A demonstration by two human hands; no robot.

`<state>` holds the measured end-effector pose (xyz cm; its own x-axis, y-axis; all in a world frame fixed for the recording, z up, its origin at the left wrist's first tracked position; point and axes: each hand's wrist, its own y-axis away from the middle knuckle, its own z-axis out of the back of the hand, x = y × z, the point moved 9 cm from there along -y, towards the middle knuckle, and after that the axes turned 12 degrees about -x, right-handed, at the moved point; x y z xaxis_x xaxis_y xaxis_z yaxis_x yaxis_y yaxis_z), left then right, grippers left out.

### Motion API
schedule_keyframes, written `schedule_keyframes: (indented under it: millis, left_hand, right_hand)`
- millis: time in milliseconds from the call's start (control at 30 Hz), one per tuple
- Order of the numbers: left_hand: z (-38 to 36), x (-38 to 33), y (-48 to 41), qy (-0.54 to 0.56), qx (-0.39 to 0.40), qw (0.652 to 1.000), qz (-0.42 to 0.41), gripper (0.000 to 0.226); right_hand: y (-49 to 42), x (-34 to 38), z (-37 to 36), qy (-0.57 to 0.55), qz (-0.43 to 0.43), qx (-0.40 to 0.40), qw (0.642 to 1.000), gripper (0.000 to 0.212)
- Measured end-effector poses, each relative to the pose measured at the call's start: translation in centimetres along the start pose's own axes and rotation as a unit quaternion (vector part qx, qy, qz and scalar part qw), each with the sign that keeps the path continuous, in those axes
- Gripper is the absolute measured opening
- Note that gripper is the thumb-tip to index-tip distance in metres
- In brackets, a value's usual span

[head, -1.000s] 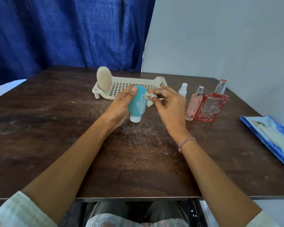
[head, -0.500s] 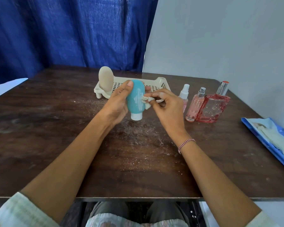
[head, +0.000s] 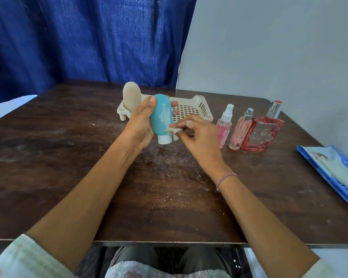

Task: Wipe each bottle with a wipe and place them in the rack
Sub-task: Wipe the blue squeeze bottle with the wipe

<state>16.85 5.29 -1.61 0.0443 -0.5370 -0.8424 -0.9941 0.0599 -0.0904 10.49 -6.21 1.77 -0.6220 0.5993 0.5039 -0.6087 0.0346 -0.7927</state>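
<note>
1. teal bottle (head: 161,115): soft oval tube, white cap down, white smears on its front. I hold it upright above the table (head: 68,157) in my left hand (head: 139,127).
2. wipe (head: 174,131): small crumpled white scrap, pinched in my right hand (head: 199,137), touching the teal bottle's lower right side.
3. rack (head: 189,109): cream plastic, slotted floor, on the table's far side.
4. beige bottle (head: 131,97): upright at the rack's left end.
5. small spray bottle (head: 223,127), slim pink bottle (head: 241,130), square perfume bottle (head: 263,133): pink to red, standing close together in a row right of the rack.
</note>
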Motion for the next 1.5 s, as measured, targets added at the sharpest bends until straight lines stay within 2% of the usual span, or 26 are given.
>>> schedule_keyframes:
  millis: [167, 533, 733, 833, 967, 1033, 1233, 1300, 1500]
  left_hand:
    - [-1.8, 1.0, 0.9, -0.035, 0.042, 0.998, 0.008, 0.025]
    - [0.4, 0.5, -0.3, 0.030, -0.039, 0.999, -0.004, 0.029]
    - [-1.2, 1.1, 0.4, -0.019, 0.013, 1.000, -0.005, 0.025]
    - [-1.0, 1.0, 0.3, -0.025, 0.007, 1.000, -0.012, 0.024]
    - [-0.2, 0.5, 0.0, -0.038, -0.019, 0.998, -0.038, 0.025]
    - [-0.3, 0.4, 0.0, -0.045, -0.019, 0.998, -0.041, 0.026]
    - [-1.7, 0.8, 0.5, -0.058, 0.017, 0.997, -0.040, 0.023]
    - [-1.8, 1.0, 0.6, -0.063, 0.023, 0.997, -0.041, 0.023]
    - [-1.0, 0.7, 0.3, -0.081, 0.006, 0.995, -0.056, 0.023]
  right_hand:
    - [-0.7, -0.6, 2.4, 0.012, -0.028, -0.110, 0.993, 0.012]
    - [0.7, 0.8, -0.9, 0.034, 0.022, 0.006, 0.999, 0.015]
    - [-0.4, -0.1, 1.4, 0.048, -0.013, -0.084, 0.995, 0.014]
    - [0.0, 0.3, 0.9, 0.051, -0.001, -0.060, 0.997, 0.013]
    - [1.1, 2.2, -1.3, 0.070, 0.068, 0.013, 0.995, 0.009]
    - [1.2, 2.6, -1.6, 0.084, 0.088, 0.018, 0.992, 0.009]
    - [-0.4, 0.7, 1.6, 0.052, 0.020, -0.102, 0.993, 0.012]
    - [-0.5, 0.5, 2.0, 0.049, 0.016, -0.119, 0.992, 0.011]
    - [0.5, 1.3, -0.2, 0.049, 0.051, -0.041, 0.997, 0.011]
